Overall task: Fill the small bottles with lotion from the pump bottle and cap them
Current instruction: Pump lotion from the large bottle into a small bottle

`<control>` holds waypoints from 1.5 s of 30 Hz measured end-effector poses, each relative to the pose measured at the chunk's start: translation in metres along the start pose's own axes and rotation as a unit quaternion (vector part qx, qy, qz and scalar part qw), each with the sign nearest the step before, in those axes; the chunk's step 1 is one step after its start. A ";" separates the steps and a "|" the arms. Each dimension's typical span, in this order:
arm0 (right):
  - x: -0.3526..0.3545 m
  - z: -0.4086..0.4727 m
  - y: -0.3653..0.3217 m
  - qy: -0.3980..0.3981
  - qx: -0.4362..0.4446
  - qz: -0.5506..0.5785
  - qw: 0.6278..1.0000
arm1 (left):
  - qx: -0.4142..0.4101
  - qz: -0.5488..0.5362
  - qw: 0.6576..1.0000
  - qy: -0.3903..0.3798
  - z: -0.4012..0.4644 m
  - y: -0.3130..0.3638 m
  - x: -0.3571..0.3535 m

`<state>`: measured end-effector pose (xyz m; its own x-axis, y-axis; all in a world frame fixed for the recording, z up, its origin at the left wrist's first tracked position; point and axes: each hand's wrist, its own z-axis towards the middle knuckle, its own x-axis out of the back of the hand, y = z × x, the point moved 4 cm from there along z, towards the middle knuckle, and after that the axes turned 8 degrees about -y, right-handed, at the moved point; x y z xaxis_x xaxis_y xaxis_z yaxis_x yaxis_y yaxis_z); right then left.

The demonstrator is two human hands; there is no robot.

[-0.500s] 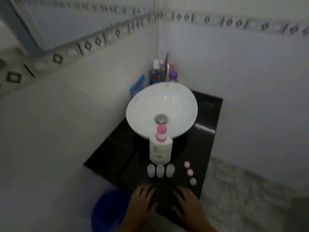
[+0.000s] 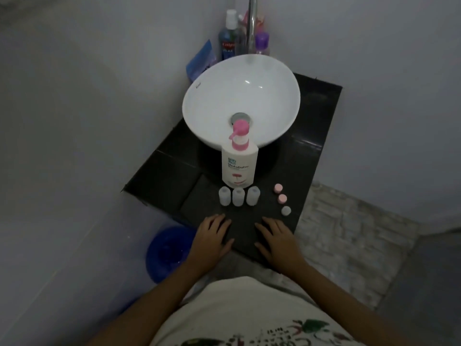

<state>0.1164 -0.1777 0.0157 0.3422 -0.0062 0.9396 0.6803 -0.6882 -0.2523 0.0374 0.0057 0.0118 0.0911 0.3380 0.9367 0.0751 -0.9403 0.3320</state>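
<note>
While both hands lie flat at the black table's [image 2: 159,171] near edge, left hand [image 2: 210,239] and right hand [image 2: 278,242] grip nothing | three uncapped small bottles [image 2: 238,196] stand just ahead, bare table between | pump bottle [image 2: 239,168] behind them, against the white basin [image 2: 274,96] | three caps [image 2: 282,199] right, near the table's right edge | blue bucket [image 2: 167,253] on floor left

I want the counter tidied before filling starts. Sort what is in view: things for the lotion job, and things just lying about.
For the job:
pump bottle
three small bottles
two pink caps
white cap
left hand and right hand, both flat on the counter

Lying about:
mouthwash bottle
purple-capped bottle
blue packet
blue bucket
</note>
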 end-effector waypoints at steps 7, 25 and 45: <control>0.002 0.001 -0.002 -0.002 0.004 -0.010 1.000 | 0.014 -0.081 0.996 0.020 -0.002 -0.001 0.007; 0.144 0.036 -0.019 0.238 -0.001 0.244 0.940 | 0.151 -0.360 0.916 0.092 0.057 -0.014 0.057; 0.237 0.160 -0.068 0.049 0.041 0.433 0.899 | 0.044 -0.352 0.908 0.223 0.056 0.015 0.197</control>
<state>0.2552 -0.0166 0.2187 0.7101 -0.5816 0.3969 0.2325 -0.3384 -0.9118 0.1118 0.0602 0.1955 -0.4189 0.7857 0.4552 0.0395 -0.4850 0.8736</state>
